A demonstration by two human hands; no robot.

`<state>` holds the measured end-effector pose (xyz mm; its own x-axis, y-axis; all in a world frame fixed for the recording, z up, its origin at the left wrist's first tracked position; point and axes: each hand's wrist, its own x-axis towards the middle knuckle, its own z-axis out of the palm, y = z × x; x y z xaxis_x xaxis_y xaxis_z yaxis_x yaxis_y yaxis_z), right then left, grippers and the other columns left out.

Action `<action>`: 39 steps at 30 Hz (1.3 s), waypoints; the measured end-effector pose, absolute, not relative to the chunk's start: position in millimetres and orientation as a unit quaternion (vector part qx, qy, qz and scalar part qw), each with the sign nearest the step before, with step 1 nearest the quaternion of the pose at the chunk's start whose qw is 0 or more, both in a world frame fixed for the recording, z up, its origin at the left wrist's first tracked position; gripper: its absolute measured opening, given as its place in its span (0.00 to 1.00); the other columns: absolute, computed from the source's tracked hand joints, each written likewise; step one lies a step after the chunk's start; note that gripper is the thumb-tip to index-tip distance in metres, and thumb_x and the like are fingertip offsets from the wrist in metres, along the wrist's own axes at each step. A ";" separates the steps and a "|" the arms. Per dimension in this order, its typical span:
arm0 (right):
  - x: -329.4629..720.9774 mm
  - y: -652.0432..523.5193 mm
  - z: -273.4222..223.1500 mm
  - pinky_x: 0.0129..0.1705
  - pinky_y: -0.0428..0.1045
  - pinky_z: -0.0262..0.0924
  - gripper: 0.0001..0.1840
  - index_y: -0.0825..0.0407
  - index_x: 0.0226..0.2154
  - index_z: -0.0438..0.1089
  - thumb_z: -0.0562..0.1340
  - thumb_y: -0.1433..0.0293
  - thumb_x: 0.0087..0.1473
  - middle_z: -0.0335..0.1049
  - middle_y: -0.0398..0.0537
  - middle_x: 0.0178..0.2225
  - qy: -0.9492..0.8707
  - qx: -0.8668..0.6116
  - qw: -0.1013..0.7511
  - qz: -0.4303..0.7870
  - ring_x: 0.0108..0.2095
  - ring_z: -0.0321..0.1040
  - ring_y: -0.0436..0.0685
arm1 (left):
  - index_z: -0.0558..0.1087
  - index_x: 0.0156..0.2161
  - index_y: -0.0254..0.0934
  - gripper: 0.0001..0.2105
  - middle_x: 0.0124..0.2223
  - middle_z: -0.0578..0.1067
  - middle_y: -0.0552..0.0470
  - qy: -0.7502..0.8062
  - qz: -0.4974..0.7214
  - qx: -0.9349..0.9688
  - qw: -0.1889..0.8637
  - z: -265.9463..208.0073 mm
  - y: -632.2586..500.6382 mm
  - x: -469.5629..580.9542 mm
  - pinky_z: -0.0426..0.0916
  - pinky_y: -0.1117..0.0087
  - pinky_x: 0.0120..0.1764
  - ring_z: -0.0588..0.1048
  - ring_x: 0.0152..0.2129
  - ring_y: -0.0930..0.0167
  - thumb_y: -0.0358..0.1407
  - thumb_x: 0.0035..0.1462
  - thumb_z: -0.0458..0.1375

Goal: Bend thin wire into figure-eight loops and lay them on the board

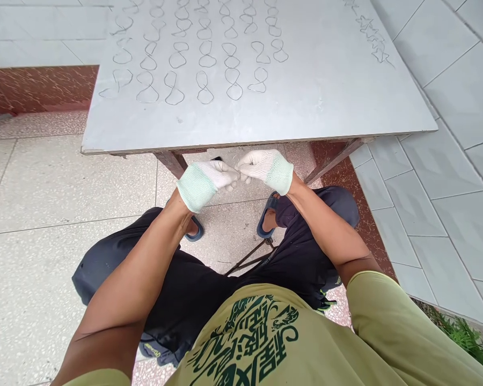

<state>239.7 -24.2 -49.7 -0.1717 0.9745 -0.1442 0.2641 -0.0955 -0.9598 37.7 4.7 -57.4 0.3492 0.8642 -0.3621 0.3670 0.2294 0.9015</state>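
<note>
left hand (215,176) and right hand (261,166), both gloved, meet at the fingertips just short of the near edge of the tabletop (326,110), pinching what appears to be a thin wire (236,160); figure-eight wire loops (234,84) lie back from that edge; terrazzo floor (44,182) opens leftward.

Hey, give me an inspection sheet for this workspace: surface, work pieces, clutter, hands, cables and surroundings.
Surface: pale table, with a few small marks.
Work pieces: wire loops, mostly figure-eights, in rough rows across the left and middle; star-shaped wires toward the far right.
Clutter: small dark object beyond the left hand, too hidden to identify.
Hands: both gloved; left hand and right hand meet just off the table's near edge, fingertips pinched on what looks like thin wire.
Cables: nothing seen.
Surroundings: speckled floor, tiled wall, green plant at lower right.
</note>
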 end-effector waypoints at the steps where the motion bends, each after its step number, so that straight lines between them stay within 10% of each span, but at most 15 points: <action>1: 237.6 -24.5 -49.7 0.37 0.48 0.78 0.10 0.46 0.30 0.81 0.77 0.68 0.63 0.84 0.42 0.29 -0.567 -0.543 0.354 0.507 0.31 0.78 0.52 | 0.79 0.26 0.41 0.11 0.21 0.75 0.51 0.532 0.205 0.583 0.579 -57.6 5.5 38.5 0.65 0.68 0.26 0.69 0.19 0.70 0.40 0.46 0.76; 19: 241.9 -9.7 -57.0 0.30 0.43 0.69 0.17 0.50 0.30 0.78 0.68 0.81 0.69 0.80 0.40 0.25 -0.492 -0.552 0.382 0.554 0.25 0.74 0.47 | 0.85 0.44 0.37 0.23 0.40 0.87 0.39 0.511 0.285 0.570 0.577 -54.0 8.0 29.1 0.80 0.66 0.35 0.86 0.39 0.59 0.57 0.60 0.72; 25: 246.1 -10.1 -60.4 0.32 0.44 0.71 0.15 0.51 0.31 0.79 0.68 0.80 0.70 0.80 0.40 0.26 -0.465 -0.533 0.399 0.584 0.25 0.72 0.48 | 0.86 0.47 0.36 0.19 0.49 0.89 0.34 0.489 0.264 0.540 0.632 -46.3 5.7 29.1 0.82 0.61 0.38 0.87 0.45 0.54 0.49 0.60 0.75; 29: 243.1 -7.3 -64.3 0.34 0.46 0.73 0.12 0.51 0.34 0.81 0.69 0.79 0.70 0.79 0.41 0.27 -0.427 -0.529 0.414 0.606 0.26 0.72 0.49 | 0.85 0.54 0.38 0.18 0.58 0.87 0.39 0.548 0.320 0.612 0.472 -47.0 -4.6 38.6 0.82 0.59 0.49 0.84 0.55 0.53 0.46 0.65 0.68; 35: 237.9 -4.5 -69.4 0.30 0.44 0.69 0.11 0.52 0.41 0.83 0.66 0.80 0.72 0.77 0.39 0.25 -0.399 -0.546 0.423 0.603 0.25 0.72 0.48 | 0.85 0.39 0.40 0.08 0.45 0.84 0.38 0.585 0.270 0.736 0.208 -56.6 -27.9 54.8 0.68 0.47 0.64 0.79 0.54 0.46 0.38 0.66 0.64; 39: 237.1 -5.5 -69.2 0.30 0.44 0.71 0.10 0.52 0.44 0.84 0.67 0.78 0.73 0.78 0.39 0.26 -0.404 -0.558 0.423 0.589 0.26 0.74 0.49 | 0.85 0.55 0.43 0.14 0.40 0.80 0.41 0.597 0.240 0.749 0.157 -46.5 -34.3 50.5 0.65 0.47 0.61 0.79 0.54 0.44 0.39 0.66 0.66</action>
<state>237.1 -5.5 -69.2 -0.0191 0.9490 -0.3148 -0.0482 -0.3153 -0.9478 50.5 -34.3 -46.5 0.1708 0.9702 0.1721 0.8189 -0.2369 0.5227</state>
